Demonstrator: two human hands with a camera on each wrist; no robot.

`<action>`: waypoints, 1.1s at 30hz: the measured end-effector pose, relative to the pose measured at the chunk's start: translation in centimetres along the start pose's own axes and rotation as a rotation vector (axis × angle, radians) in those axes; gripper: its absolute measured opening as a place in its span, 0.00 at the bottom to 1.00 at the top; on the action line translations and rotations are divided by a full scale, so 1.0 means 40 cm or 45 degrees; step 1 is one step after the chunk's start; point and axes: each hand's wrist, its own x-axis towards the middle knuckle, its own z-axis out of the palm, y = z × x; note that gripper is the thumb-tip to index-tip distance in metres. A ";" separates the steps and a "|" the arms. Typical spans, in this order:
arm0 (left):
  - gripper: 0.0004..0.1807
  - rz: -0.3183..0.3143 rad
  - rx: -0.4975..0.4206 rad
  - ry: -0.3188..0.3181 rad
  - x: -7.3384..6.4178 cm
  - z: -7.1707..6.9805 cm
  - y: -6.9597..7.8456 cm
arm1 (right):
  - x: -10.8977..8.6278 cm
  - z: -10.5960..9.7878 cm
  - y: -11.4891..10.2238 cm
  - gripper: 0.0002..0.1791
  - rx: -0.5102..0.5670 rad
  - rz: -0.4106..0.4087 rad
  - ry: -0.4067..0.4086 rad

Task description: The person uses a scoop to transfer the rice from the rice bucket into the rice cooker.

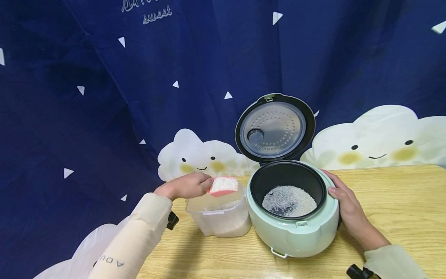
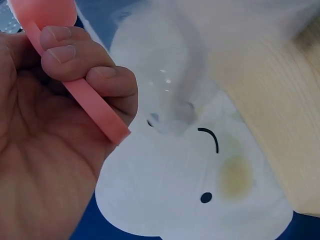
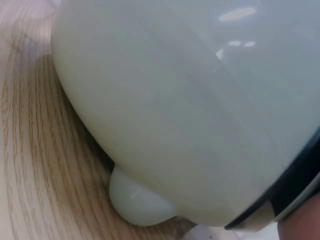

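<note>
My left hand (image 1: 193, 185) grips the handle of a pink scoop (image 1: 223, 193) heaped with white rice, held over a clear plastic bin (image 1: 226, 223) that has rice in it. In the left wrist view the fingers (image 2: 65, 55) curl round the scoop's flat handle (image 2: 97, 110). Beside the bin stands a pale green rice cooker (image 1: 294, 236) with its lid (image 1: 273, 128) raised. Loose rice (image 1: 290, 199) covers part of the bottom of its dark inner pot (image 1: 278, 174). My right hand (image 1: 350, 209) rests on the cooker's right side, thumb near the rim.
Both containers stand on a wooden table (image 1: 390, 201). Behind it hangs a dark blue curtain (image 1: 195, 46) with white triangles and smiling clouds. The raised lid stands close in front of the curtain. A small white handle (image 1: 278, 254) sticks out at the cooker's lower front.
</note>
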 end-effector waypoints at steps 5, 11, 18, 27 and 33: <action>0.23 0.028 0.016 0.012 0.018 -0.013 0.028 | 0.000 -0.002 0.001 0.28 -0.022 0.010 0.006; 0.21 0.055 0.020 0.011 0.045 -0.026 0.068 | -0.001 -0.003 0.003 0.28 -0.052 0.027 0.010; 0.22 0.087 0.011 0.003 0.078 -0.028 0.107 | -0.002 -0.003 0.000 0.28 -0.046 0.023 0.000; 0.21 0.118 0.125 0.062 0.115 -0.015 0.172 | 0.000 -0.001 -0.001 0.28 -0.044 -0.001 0.001; 0.22 0.145 0.170 0.150 0.127 -0.010 0.215 | 0.000 -0.002 -0.001 0.28 -0.039 -0.002 0.009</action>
